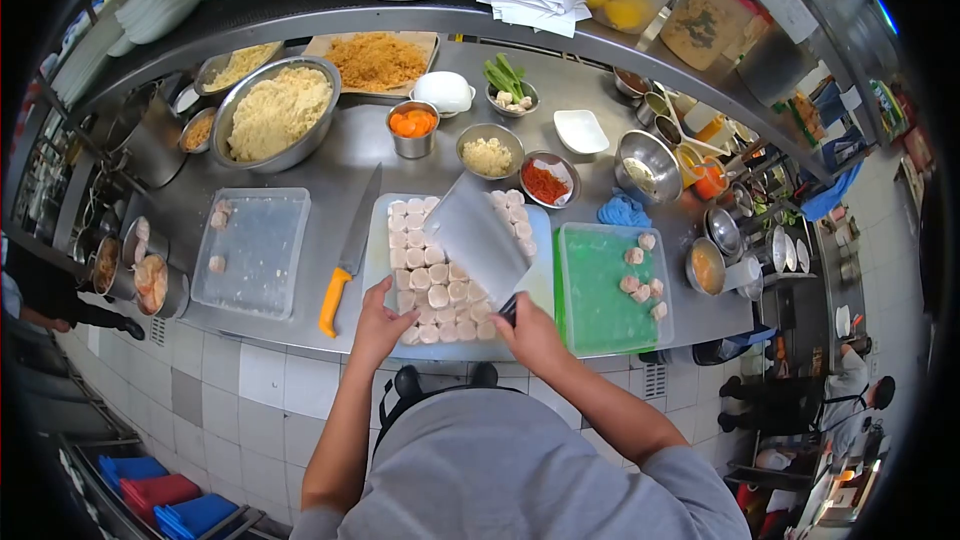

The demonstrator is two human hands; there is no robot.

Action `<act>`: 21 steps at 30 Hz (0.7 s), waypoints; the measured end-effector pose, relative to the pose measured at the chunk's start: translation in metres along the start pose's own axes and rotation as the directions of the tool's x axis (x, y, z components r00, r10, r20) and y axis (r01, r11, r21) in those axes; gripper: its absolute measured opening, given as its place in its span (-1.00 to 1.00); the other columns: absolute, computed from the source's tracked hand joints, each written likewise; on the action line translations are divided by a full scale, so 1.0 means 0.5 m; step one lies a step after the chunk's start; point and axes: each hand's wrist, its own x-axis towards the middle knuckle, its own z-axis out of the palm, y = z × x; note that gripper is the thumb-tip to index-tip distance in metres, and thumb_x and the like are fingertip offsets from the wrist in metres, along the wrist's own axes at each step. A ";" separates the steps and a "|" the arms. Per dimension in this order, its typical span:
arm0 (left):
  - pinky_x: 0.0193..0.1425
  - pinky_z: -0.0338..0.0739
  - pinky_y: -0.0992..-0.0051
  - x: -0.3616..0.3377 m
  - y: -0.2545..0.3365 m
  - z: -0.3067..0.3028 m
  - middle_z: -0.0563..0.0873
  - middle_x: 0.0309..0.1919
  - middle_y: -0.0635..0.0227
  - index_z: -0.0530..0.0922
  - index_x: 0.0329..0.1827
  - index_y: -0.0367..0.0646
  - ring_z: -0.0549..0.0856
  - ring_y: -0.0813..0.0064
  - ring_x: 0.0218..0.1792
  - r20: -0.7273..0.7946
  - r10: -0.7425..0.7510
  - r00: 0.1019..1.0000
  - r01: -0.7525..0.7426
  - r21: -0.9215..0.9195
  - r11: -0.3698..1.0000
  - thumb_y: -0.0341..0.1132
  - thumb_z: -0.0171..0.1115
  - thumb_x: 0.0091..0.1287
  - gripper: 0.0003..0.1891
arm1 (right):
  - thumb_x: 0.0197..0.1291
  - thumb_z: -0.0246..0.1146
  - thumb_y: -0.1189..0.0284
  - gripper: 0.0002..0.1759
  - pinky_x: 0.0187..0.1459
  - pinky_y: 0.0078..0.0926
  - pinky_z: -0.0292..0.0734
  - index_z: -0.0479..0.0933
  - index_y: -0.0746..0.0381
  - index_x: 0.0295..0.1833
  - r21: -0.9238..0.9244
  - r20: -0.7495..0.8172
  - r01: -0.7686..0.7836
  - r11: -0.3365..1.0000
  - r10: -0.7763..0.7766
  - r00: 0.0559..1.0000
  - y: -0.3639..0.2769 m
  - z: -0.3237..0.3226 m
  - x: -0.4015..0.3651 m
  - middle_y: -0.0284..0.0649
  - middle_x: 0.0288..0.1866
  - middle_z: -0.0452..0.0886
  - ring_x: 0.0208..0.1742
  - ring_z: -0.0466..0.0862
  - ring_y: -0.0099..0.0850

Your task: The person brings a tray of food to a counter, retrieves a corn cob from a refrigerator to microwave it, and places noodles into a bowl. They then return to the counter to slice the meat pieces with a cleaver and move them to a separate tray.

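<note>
Rows of pale, flattened round pieces (438, 296) cover a light blue board (541, 240) in front of me. My right hand (532, 332) is wrapped round the black handle of a wide cleaver (480, 238), whose broad blade lies over the upper right part of the rows and hides some pieces. At the lower left edge of the board, my left hand (379, 324) has its thumb and fingers apart, near the pieces and holding nothing. A long knife (350, 250) with an orange handle lies on the steel counter left of the board.
A clear tray (250, 280) with a few pieces stands left; a green tray (600, 300) with several stands right. Behind are a large bowl of crumbly food (325, 130), small bowls and a blue cloth (625, 208). A shelf (400, 15) crosses above. A person (850, 395) is at far right.
</note>
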 end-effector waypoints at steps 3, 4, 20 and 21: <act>0.05 0.67 0.40 0.016 0.028 -0.001 0.51 0.40 0.01 0.36 0.61 -0.35 0.71 0.37 -0.10 0.046 -0.030 0.999 0.026 0.090 0.996 -0.22 0.68 0.17 -0.04 | 0.49 0.28 0.00 -0.46 -0.09 0.08 0.66 0.46 0.34 0.00 -0.177 0.308 -0.046 0.983 0.100 0.946 0.056 0.016 -0.007 0.20 -0.16 0.75 -0.11 0.77 0.20; 0.04 0.67 0.41 0.033 0.027 0.007 0.51 0.42 0.01 0.37 0.60 -0.35 0.71 0.35 -0.09 0.078 0.105 0.991 -0.118 0.189 0.975 -0.20 0.68 0.17 -0.04 | 0.49 0.29 0.01 -0.47 -0.06 0.08 0.67 0.47 0.33 0.00 -0.211 0.418 -0.032 0.977 0.119 0.901 0.061 -0.001 0.000 0.22 -0.14 0.75 -0.08 0.77 0.19; 0.22 0.62 0.26 0.131 0.055 0.016 0.72 0.03 0.03 0.57 0.09 -0.25 0.72 0.07 0.12 0.288 0.094 0.953 -0.173 0.261 0.950 -0.27 0.58 0.18 -0.52 | 0.46 0.40 0.26 -0.71 -0.52 -0.49 0.43 0.49 0.21 -0.17 0.569 0.196 -0.460 0.682 0.431 0.881 0.205 0.015 -0.142 -0.38 -0.52 0.51 -0.56 0.51 -0.59; 0.22 0.62 0.26 0.126 0.056 0.016 0.72 0.03 0.03 0.57 0.09 -0.25 0.72 0.07 0.12 0.297 0.094 0.950 -0.176 0.265 0.948 -0.27 0.58 0.18 -0.52 | 0.47 0.39 0.26 -0.70 -0.54 -0.49 0.43 0.50 0.22 -0.16 0.566 0.203 -0.474 0.675 0.443 0.873 0.205 0.017 -0.154 -0.37 -0.52 0.52 -0.58 0.51 -0.59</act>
